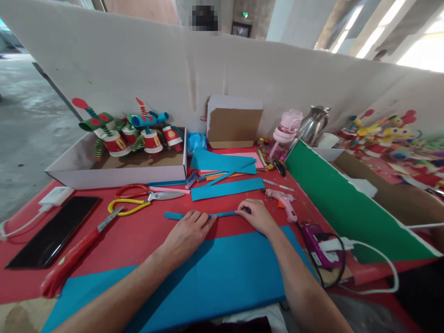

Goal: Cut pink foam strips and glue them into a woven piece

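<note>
Head view: rests the left hand point(190, 227) on a thin blue strip point(226, 214), with fingers close together and bent. Cannot tell whether gripping it or only pressing down. Pinches the strip farther right with the right hand point(255, 215), with thumb and finger clamped on it. Has the strip flat and sideways on the red table point(128, 240), just past a big blue board point(239, 268). On the table past the strip, a wide blue band point(227, 188) and, behind it, a pile of blue paper point(220, 161). To the right, a pink glue gun point(285, 200), near the right hand. Closer in on that side, a purple box point(314, 252) with a white plug point(333, 244). To the left, scissors point(151, 198) with one red handle and one yellow one, and a knife point(74, 254) with a red grip, with its tip by the yellow handle. Farther left, a black phone point(52, 231) and a white charger point(56, 196). At the back left, a white box point(118, 178) with cup toys point(151, 141) inside. At the back right, a pink cup point(288, 126) beside a shiny jug point(313, 124). On the far right, a green box point(322, 203).
</note>
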A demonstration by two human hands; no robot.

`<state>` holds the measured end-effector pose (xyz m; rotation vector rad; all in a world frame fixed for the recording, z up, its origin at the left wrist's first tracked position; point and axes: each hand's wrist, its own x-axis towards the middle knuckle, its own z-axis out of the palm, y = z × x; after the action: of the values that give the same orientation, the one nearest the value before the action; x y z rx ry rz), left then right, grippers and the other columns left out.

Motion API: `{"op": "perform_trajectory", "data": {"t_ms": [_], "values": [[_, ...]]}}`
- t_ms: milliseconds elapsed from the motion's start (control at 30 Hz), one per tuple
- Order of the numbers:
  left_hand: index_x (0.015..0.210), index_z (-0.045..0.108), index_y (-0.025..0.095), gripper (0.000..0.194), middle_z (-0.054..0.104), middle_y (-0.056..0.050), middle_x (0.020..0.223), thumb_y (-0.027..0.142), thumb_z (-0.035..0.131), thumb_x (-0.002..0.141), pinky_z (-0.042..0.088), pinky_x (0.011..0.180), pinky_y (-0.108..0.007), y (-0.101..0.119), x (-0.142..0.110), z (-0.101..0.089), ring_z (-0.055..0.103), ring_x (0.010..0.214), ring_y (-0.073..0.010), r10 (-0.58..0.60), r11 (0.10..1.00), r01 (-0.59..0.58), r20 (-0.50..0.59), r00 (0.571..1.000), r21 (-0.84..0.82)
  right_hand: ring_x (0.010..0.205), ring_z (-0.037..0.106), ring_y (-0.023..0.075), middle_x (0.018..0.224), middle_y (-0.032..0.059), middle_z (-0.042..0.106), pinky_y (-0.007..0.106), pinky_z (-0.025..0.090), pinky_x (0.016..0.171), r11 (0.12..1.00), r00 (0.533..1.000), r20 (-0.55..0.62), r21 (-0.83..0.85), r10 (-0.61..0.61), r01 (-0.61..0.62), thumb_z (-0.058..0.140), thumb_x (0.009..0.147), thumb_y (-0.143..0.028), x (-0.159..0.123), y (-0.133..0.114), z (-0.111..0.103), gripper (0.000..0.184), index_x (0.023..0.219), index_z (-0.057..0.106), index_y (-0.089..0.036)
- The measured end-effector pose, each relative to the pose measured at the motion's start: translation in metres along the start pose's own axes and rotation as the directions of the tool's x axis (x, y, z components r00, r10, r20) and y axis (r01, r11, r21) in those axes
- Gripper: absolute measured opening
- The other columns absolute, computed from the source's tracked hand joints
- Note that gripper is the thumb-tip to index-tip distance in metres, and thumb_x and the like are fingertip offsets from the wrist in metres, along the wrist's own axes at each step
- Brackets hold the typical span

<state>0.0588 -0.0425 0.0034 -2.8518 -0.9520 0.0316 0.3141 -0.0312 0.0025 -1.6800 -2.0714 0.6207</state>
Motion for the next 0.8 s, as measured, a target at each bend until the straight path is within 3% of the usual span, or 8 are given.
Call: {"op": "perform_trajectory", "data": {"t_ms": [133, 467, 800], "values": [[0.138, 0.049, 0.018, 0.045, 0.061, -0.011, 0.118, 0.008, 0.039, 0.095, 0.045, 0.089, -0.037, 0.002, -0.002, 0.000, 0.058, 0.096, -0.0224, -0.013, 1.000, 0.013, -0.013, 1.000, -0.023, 0.077, 0.061, 0.0161, 0.077, 0.0015, 0.068, 0.029, 0.039, 0.079, 0.998, 1.000, 0.008, -0.062, 0.027, -0.026, 0.068, 0.087, -0.025, 0.002, -0.002, 0.001, 0.014, 0.076, 0.066, -0.018], [0.136, 0.049, 0.014, 0.047, 0.064, -0.012, 0.109, 0.004, 0.034, 0.093, 0.046, 0.084, -0.036, 0.008, -0.001, 0.000, 0.057, 0.094, -0.0231, -0.029, 0.998, 0.029, -0.006, 1.000, 0.049, 0.079, 0.060, 0.0167, 0.081, 0.0017, 0.068, 0.032, 0.036, 0.083, 0.982, 0.995, 0.025, -0.166, 0.099, -0.093, 0.066, 0.089, -0.027, 0.004, -0.007, 0.003, 0.015, 0.076, 0.064, -0.018], [0.134, 0.052, 0.015, 0.045, 0.063, -0.013, 0.114, 0.008, 0.032, 0.094, 0.045, 0.088, -0.040, 0.002, 0.001, -0.004, 0.057, 0.095, -0.0240, -0.033, 0.998, 0.033, -0.002, 0.999, -0.052, 0.079, 0.061, 0.0165, 0.079, 0.0017, 0.069, 0.031, 0.035, 0.080, 0.989, 0.999, 0.035, -0.147, 0.031, -0.026, 0.065, 0.090, -0.031, 0.004, 0.004, -0.002, 0.020, 0.075, 0.063, -0.018]]}}
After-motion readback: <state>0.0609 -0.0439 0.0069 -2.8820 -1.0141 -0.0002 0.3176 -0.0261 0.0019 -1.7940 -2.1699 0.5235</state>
